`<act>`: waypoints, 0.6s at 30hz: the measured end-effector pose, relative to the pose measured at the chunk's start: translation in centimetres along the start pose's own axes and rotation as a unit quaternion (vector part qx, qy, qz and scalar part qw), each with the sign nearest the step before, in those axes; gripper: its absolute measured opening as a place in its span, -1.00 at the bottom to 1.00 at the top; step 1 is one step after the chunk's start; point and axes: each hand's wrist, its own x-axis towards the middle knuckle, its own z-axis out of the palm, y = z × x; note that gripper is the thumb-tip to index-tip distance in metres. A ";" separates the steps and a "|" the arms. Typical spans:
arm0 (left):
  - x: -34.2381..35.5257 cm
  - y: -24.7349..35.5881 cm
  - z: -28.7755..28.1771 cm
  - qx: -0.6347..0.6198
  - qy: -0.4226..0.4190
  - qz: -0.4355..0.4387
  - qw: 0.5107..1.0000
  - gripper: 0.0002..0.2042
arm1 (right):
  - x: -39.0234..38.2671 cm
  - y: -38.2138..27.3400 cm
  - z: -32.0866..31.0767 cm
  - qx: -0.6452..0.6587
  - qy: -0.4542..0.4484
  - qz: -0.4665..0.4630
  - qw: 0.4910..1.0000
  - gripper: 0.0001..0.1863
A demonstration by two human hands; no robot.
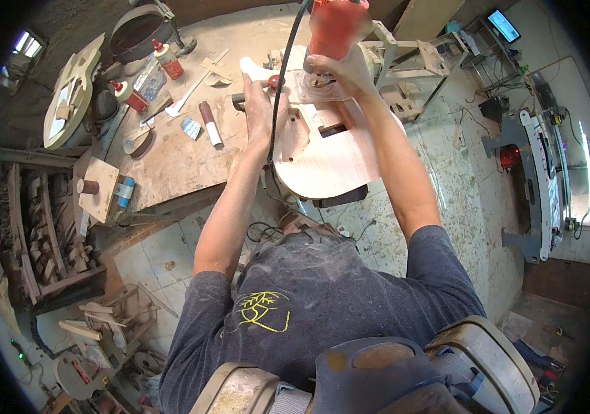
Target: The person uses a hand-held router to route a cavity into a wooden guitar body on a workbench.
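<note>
A pale wooden guitar body (333, 169) with routed cavities lies at the front edge of the workbench. My right hand (346, 69) is closed around the lower part of a red router (333, 34), whose clear base sits on the body. At the body's left edge, my left hand (259, 114) grips the wood, its fingers partly hidden behind a black cable (285, 69). Just beyond those fingers shows a round red knob (275, 81). Beside the left wrist, a dark handle (238, 101) sticks out.
The workbench (177, 162) holds glue bottles (168, 60), a brown-and-white cylinder (209, 124) and a second guitar body (71, 96). A wooden frame (419, 62) stands at the far right. Wood scraps fill a rack (46, 234) at left. Cables lie on the tiled floor (460, 200).
</note>
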 end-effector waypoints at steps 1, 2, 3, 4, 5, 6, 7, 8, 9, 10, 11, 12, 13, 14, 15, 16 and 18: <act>0.0 0.5 -0.3 0.000 0.000 0.000 1.000 -0.62 | 0.0 0.0 0.1 0.000 0.000 0.000 1.000 -0.61; -0.1 1.1 -0.5 -0.042 -0.006 -0.032 0.999 -0.62 | 0.0 0.1 0.1 0.000 -0.002 0.008 1.000 -0.62; -0.2 1.7 -0.7 -0.083 -0.013 -0.063 0.994 -0.62 | 0.0 0.1 0.1 -0.001 -0.005 0.016 1.000 -0.62; -0.4 2.1 -0.9 -0.083 -0.011 -0.064 0.994 -0.62 | -0.1 -0.4 0.5 0.000 -0.006 0.016 1.000 -0.62; -0.6 2.5 -1.0 -0.082 0.009 -0.071 0.994 -0.62 | -0.2 -1.0 0.8 0.013 -0.010 0.016 1.000 -0.62; -0.7 2.6 -1.1 -0.082 0.029 -0.079 0.993 -0.63 | -0.2 -1.4 1.0 0.026 -0.015 0.016 0.999 -0.62; -0.7 2.7 -1.1 -0.082 0.028 -0.078 0.993 -0.63 | -0.2 -1.3 1.0 0.026 -0.014 0.015 0.999 -0.62; -0.7 2.7 -1.0 -0.083 0.033 -0.085 0.992 -0.65 | -0.1 -1.0 1.0 0.008 -0.011 0.004 1.000 -0.62; -0.6 2.7 -1.0 -0.084 0.037 -0.092 0.992 -0.67 | -0.1 -0.9 1.0 -0.009 -0.007 -0.007 1.000 -0.63; -0.6 2.4 -0.9 -0.083 0.037 -0.093 0.992 -0.67 | -0.1 -0.9 1.1 -0.008 -0.008 -0.007 1.000 -0.63; -0.5 1.8 -0.6 -0.087 0.041 -0.100 0.990 -0.68 | 0.0 -0.9 1.3 -0.004 -0.008 -0.003 1.000 -0.63; -0.4 1.3 -0.4 -0.092 0.044 -0.106 0.989 -0.68 | 0.0 -0.9 1.4 0.000 -0.009 0.001 1.000 -0.64; -0.4 0.8 -0.2 -0.092 0.044 -0.106 0.989 -0.68 | 0.0 -0.9 1.6 0.000 -0.009 0.001 1.000 -0.64; -0.3 0.4 0.0 -0.115 0.057 -0.104 0.986 -0.68 | 0.0 -0.9 1.7 0.008 -0.005 -0.005 1.000 -0.65; -0.3 -0.1 0.2 -0.137 0.070 -0.101 0.983 -0.69 | 0.0 -0.8 1.9 0.012 -0.003 -0.007 1.000 -0.66; -0.3 -0.1 0.4 -0.137 0.069 -0.101 0.983 -0.69 | -0.1 -0.7 1.9 0.016 0.000 -0.010 1.000 -0.67; -0.3 -0.2 0.6 -0.184 0.081 -0.085 0.976 -0.67 | 0.0 -0.6 1.9 0.006 0.001 -0.015 1.000 -0.67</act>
